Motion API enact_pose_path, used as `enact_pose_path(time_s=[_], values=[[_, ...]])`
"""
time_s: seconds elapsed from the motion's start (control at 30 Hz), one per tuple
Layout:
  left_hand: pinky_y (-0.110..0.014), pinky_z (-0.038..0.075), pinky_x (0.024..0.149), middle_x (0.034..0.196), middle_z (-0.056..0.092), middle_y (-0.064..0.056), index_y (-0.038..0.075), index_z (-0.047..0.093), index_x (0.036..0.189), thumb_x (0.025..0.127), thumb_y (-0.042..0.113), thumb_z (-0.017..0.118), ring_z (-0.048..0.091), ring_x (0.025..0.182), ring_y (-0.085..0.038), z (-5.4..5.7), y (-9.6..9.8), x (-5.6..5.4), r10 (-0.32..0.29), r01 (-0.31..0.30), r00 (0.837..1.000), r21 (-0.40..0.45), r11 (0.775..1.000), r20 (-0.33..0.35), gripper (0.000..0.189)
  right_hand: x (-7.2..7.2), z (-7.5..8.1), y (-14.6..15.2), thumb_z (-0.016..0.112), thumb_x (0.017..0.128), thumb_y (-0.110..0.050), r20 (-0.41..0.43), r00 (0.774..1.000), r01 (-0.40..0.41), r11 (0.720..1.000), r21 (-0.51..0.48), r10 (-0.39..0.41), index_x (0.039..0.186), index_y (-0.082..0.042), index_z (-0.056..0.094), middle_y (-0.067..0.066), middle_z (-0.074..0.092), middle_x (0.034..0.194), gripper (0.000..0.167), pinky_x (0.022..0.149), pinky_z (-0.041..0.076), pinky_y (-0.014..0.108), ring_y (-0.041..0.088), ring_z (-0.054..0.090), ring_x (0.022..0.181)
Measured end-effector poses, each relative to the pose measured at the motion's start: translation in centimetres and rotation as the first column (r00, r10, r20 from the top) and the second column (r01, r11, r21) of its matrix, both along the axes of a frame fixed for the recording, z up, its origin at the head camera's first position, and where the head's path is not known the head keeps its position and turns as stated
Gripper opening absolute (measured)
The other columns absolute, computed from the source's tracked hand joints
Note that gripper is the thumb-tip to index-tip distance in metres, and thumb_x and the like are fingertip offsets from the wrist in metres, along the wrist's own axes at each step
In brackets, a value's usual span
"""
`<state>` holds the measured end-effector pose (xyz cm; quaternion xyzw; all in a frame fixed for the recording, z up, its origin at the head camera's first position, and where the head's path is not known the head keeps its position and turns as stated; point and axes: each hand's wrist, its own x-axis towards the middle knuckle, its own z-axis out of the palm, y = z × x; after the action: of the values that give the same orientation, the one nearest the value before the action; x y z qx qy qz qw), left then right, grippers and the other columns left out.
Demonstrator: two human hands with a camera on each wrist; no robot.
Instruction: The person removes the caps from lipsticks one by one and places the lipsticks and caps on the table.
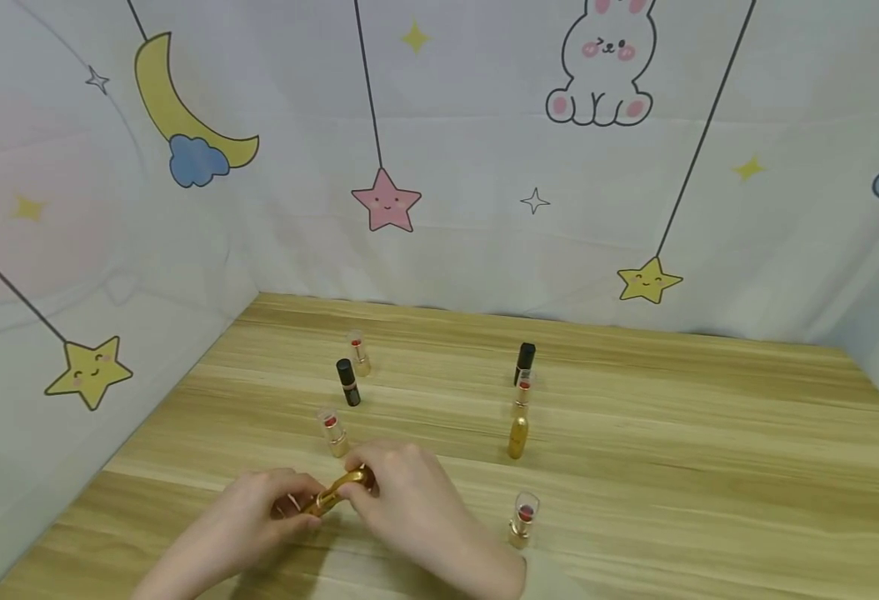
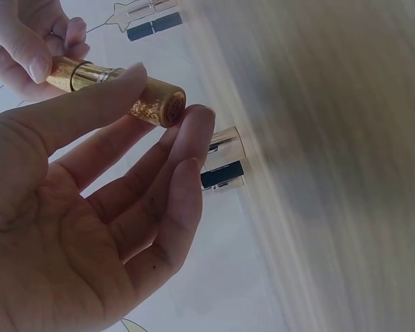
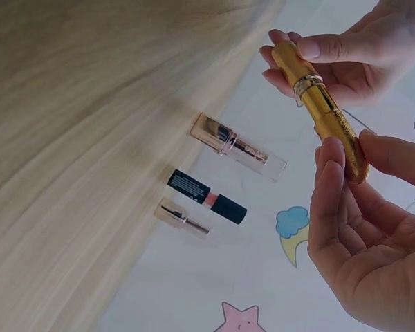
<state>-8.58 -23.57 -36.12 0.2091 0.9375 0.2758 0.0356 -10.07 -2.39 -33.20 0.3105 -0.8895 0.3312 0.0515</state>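
Observation:
A gold lipstick is held aslant over the near left of the table between both hands. My left hand pinches its base between thumb and fingers. At the rounded cap end, my right hand grips with thumb and fingertips. In the right wrist view, a smooth shiny band of the lipstick shows between the textured cap and the ringed base. The flat bottom of the base faces the left wrist camera. Just beyond the hands stands a clear-capped lipstick with a red tip.
Behind on the left stand a black lipstick and another clear-capped one. A right-hand row holds a black lipstick, a clear-capped one, a gold one and, nearer, a dark-tipped clear-capped one. A printed curtain borders the wooden table.

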Motion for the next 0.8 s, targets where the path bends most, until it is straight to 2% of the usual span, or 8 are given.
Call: enact_pose_path(time_s=[0.17,0.43,0.8], values=[[-0.019,0.046,0.059,0.083,0.067,0.010,0.017,0.071,0.094,0.078,0.020,0.076,0.054,0.070,0.006,-0.17,-0.05,-0.07,0.022,-0.022,1.000,-0.019,1.000,0.008,0.016,0.02,0.41,0.30,0.072,0.084,-0.020,0.020,1.000,0.022,1.000,0.014,-0.022,0.092,-0.016,0.071,-0.011,0.065,0.077,0.009,0.055,0.037,0.009,-0.005,0.047,0.061],[-0.019,0.045,0.059,0.078,0.065,0.014,0.020,0.070,0.091,0.077,0.016,0.077,0.054,0.068,0.007,-0.42,-0.01,-0.07,0.056,-0.056,0.998,-0.051,0.997,-0.012,0.016,0.04,0.59,0.48,0.072,0.084,-0.021,-0.004,1.000,0.030,0.999,0.028,-0.030,0.091,-0.018,0.071,-0.011,0.065,0.080,0.008,0.058,0.038,0.009,-0.006,0.047,0.064],[-0.021,0.046,0.060,0.075,0.064,0.015,0.023,0.064,0.085,0.075,0.013,0.076,0.055,0.069,0.006,-0.53,0.13,-0.12,0.089,-0.093,0.994,-0.081,0.992,-0.056,0.018,0.01,-0.24,0.45,0.074,0.083,-0.021,-0.074,0.997,0.020,0.997,0.068,-0.015,0.089,-0.014,0.068,-0.008,0.064,0.081,0.011,0.060,0.039,0.010,-0.004,0.049,0.067]])
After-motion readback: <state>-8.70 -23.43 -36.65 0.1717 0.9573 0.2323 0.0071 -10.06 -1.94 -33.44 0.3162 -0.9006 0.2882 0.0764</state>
